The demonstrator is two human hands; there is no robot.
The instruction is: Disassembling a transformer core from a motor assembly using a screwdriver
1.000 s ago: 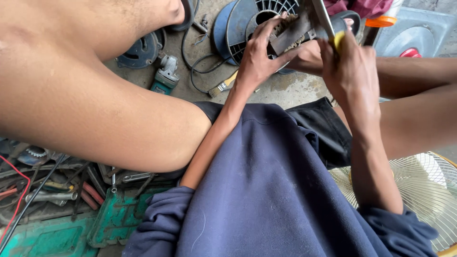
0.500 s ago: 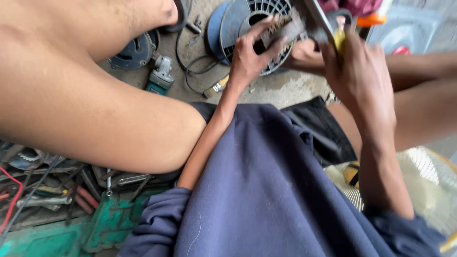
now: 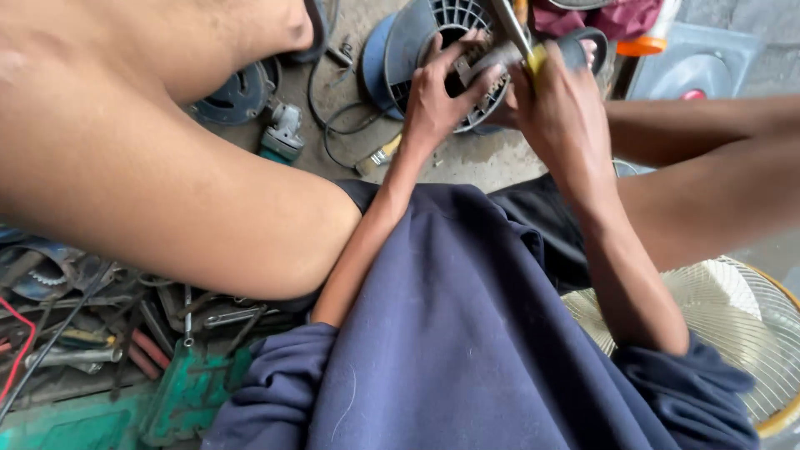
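Observation:
My left hand point(image 3: 440, 93) grips a small grey metal part point(image 3: 483, 58) held up over the floor. My right hand point(image 3: 560, 108) is closed on a tool with a yellow handle point(image 3: 534, 58) and a thin metal shaft point(image 3: 509, 22), pressed against that part. Both hands meet at the top centre of the head view. Behind them lies a round dark plastic fan housing point(image 3: 433, 25) with a slotted grille. My bare knees frame the hands on either side, and my navy blue top fills the lower middle.
A green tool tray point(image 3: 179, 392) with wrenches, pliers and red-handled tools sits at lower left. An angle grinder point(image 3: 282, 137) and black cable point(image 3: 333, 125) lie on the concrete floor. A cream wire fan guard point(image 3: 733, 325) rests at lower right. An orange-capped container point(image 3: 646, 46) stands at top right.
Both hands stay on the metal part and tool. The view has shifted, so the hands and fan housing sit a little lower and further left in frame.

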